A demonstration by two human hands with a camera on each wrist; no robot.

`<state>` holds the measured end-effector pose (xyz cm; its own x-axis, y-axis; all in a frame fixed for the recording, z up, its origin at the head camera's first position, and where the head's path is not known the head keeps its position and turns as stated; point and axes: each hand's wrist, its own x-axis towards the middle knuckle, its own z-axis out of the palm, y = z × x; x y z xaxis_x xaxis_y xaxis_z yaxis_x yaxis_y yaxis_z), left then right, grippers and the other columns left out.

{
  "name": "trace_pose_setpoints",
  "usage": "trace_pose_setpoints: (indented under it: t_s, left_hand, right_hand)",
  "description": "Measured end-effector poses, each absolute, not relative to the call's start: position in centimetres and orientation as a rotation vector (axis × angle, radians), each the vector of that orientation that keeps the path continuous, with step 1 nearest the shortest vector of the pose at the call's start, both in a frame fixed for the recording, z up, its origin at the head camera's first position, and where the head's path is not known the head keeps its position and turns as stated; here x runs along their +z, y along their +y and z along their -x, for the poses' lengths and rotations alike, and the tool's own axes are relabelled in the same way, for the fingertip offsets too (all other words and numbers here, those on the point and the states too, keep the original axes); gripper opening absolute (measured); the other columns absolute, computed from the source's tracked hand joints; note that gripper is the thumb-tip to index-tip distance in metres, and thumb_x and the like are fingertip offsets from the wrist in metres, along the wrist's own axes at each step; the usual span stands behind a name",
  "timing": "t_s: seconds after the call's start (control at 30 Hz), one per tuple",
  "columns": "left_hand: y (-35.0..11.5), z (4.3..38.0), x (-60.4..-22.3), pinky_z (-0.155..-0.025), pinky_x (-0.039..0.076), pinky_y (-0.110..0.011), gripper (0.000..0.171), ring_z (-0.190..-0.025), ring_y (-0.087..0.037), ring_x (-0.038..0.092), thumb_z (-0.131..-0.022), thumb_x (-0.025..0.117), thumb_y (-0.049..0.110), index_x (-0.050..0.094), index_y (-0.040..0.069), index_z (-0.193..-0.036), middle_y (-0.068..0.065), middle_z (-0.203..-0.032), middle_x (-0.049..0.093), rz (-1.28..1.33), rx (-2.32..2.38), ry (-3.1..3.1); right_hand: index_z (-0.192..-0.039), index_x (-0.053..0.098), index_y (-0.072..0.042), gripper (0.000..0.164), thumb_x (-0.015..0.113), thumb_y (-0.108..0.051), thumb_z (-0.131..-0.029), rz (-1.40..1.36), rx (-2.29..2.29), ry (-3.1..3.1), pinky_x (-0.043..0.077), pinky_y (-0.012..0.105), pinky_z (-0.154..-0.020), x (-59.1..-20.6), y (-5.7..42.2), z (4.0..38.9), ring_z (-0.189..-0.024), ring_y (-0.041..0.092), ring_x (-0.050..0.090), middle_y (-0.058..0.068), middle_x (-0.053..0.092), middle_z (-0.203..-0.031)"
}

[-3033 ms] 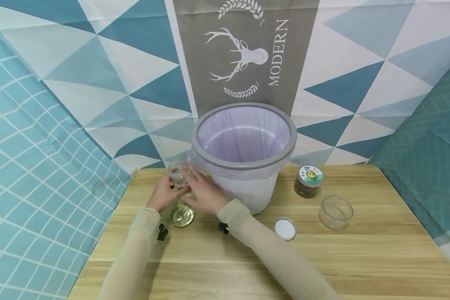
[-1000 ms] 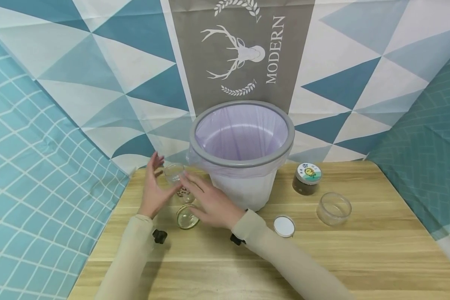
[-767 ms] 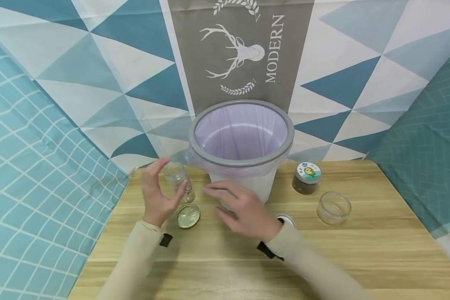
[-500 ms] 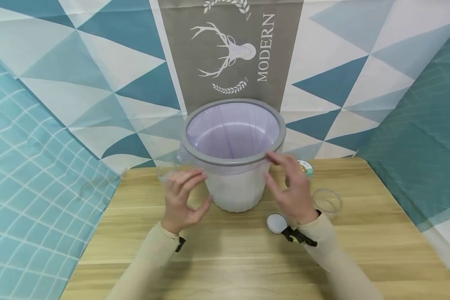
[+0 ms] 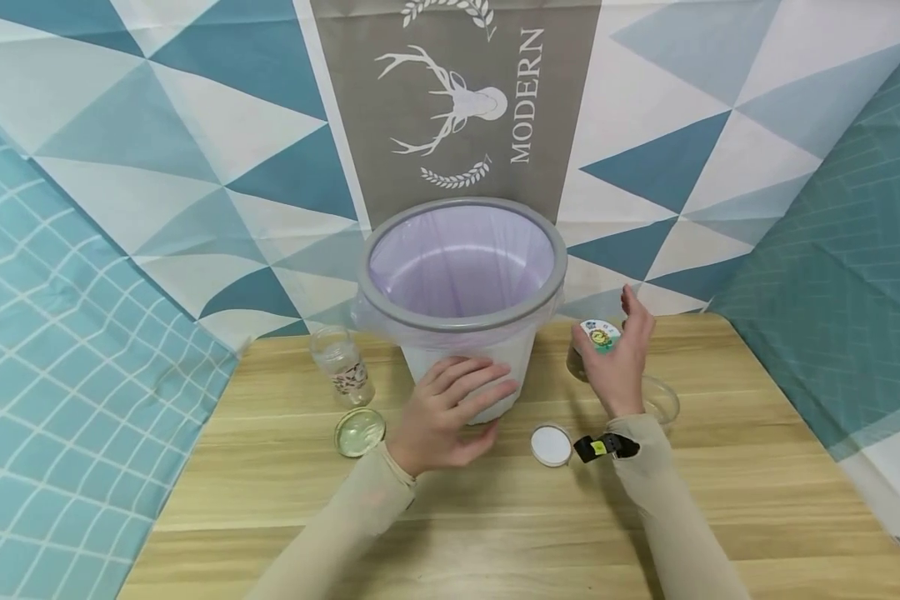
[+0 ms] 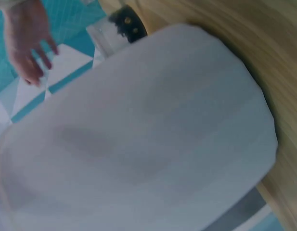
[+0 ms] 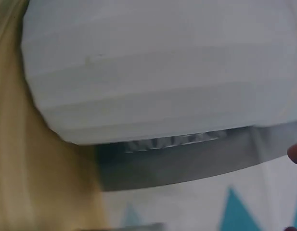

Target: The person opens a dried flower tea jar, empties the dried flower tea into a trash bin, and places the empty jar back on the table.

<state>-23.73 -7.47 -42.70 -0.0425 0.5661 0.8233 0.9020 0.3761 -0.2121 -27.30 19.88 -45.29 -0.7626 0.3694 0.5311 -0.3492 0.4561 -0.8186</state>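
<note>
My right hand [image 5: 621, 358] is at the right, its thumb and fingers spread over a jar with a sunflower-printed lid [image 5: 598, 335] and dark contents. The left wrist view shows that hand [image 6: 30, 45] apart from the jar [image 6: 124, 29]. My left hand [image 5: 450, 412] hangs in front of the white bin [image 5: 427, 358], fingers loosely bent and holding nothing. To the left stands a clear glass jar [image 5: 345, 367] with a patterned band, uncovered. A gold-rimmed lid [image 5: 360, 432] lies before it. Fingertips [image 7: 296, 153] show at the right wrist view's edge.
The bin has a grey rim [image 5: 465, 323] and a purple liner [image 5: 461, 258]. A small round white lid [image 5: 551, 445] lies in front of it. Partly behind my right hand is a clear round container [image 5: 663, 398]. A patterned cloth [image 5: 270, 150] backs the wooden table [image 5: 495, 525].
My hands have left the clear glass jar at the left, which now stands alone. My right hand has swung right to the sunflower-lidded jar; my left hand has shifted right before the bin.
</note>
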Motion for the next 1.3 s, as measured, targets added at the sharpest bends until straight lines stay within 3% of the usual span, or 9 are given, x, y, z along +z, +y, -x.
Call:
trace_pose_setpoints:
  t_s: [0.2,0.33,0.63,0.77,0.83,1.0,1.3]
  left_hand:
    - [-5.9,23.6,-43.3,-0.109,0.048,-0.041,0.058,-0.128,-0.022,0.060,-0.081,0.077,0.028,0.067,0.016,-0.137,-0.003,-0.139,0.067,1.364,-0.427,-1.815]
    - [-5.4,23.5,-43.4,-0.109,0.047,-0.039,0.063,-0.128,-0.020,0.060,-0.080,0.079,0.030,0.065,0.016,-0.139,-0.001,-0.141,0.066,1.375,-0.426,-1.840]
    - [-4.8,23.4,-43.5,-0.112,0.045,-0.038,0.060,-0.131,-0.017,0.058,-0.087,0.075,0.034,0.061,0.019,-0.144,0.002,-0.146,0.062,1.389,-0.443,-1.945]
    - [-4.5,23.6,-43.8,-0.117,0.041,-0.035,0.059,-0.135,-0.016,0.056,-0.090,0.072,0.035,0.059,0.020,-0.146,0.003,-0.149,0.060,1.397,-0.437,-2.006]
    - [-4.3,23.7,-43.9,-0.118,0.039,-0.035,0.058,-0.136,-0.016,0.055,-0.091,0.072,0.035,0.060,0.020,-0.145,0.003,-0.149,0.059,1.402,-0.424,-2.028]
    - [-4.1,23.7,-44.4,-0.119,0.040,-0.036,0.059,-0.135,-0.018,0.056,-0.091,0.073,0.036,0.060,0.019,-0.146,0.002,-0.149,0.060,1.417,-0.380,-2.046]
    - [-4.1,23.8,-44.2,-0.120,0.037,-0.035,0.060,-0.136,-0.017,0.055,-0.090,0.076,0.035,0.060,0.019,-0.146,0.004,-0.150,0.059,1.420,-0.386,-2.066]
  right_hand:
    - [-0.167,0.014,-0.026,0.110,0.086,-0.030,-0.084,0.324,1.445,-2.123,0.039,0.063,-0.113,-47.9,19.5,29.4,-0.143,0.039,0.036,0.011,0.012,-0.168]
    - [-0.168,0.008,-0.027,0.119,0.089,-0.029,-0.081,0.476,1.468,-2.151,0.038,0.061,-0.117,-48.9,19.5,30.2,-0.149,0.040,0.030,0.009,0.005,-0.171]
    - [-0.167,0.000,-0.021,0.128,0.090,-0.011,-0.077,0.629,1.634,-2.106,0.031,0.053,-0.124,-51.3,20.7,31.7,-0.148,0.041,0.032,0.022,0.017,-0.164]
    - [-0.167,0.002,-0.015,0.125,0.088,-0.002,-0.077,0.628,1.772,-2.028,0.024,0.047,-0.127,-52.3,21.2,32.1,-0.154,0.035,0.026,0.019,0.019,-0.169]
    - [-0.164,0.010,-0.010,0.118,0.088,-0.004,-0.076,0.634,1.775,-2.049,0.024,0.044,-0.128,-52.7,21.4,32.2,-0.154,0.033,0.030,0.019,0.027,-0.166]
    - [-0.154,0.029,-0.001,0.098,0.089,-0.011,-0.076,0.667,1.637,-2.209,0.030,0.048,-0.125,-53.3,21.6,32.0,-0.145,0.037,0.041,0.022,0.041,-0.154]
    - [-0.158,0.025,-0.003,0.100,0.087,-0.018,-0.081,0.621,1.569,-2.235,0.029,0.053,-0.124,-52.8,21.7,31.3,-0.145,0.040,0.037,0.023,0.034,-0.156]
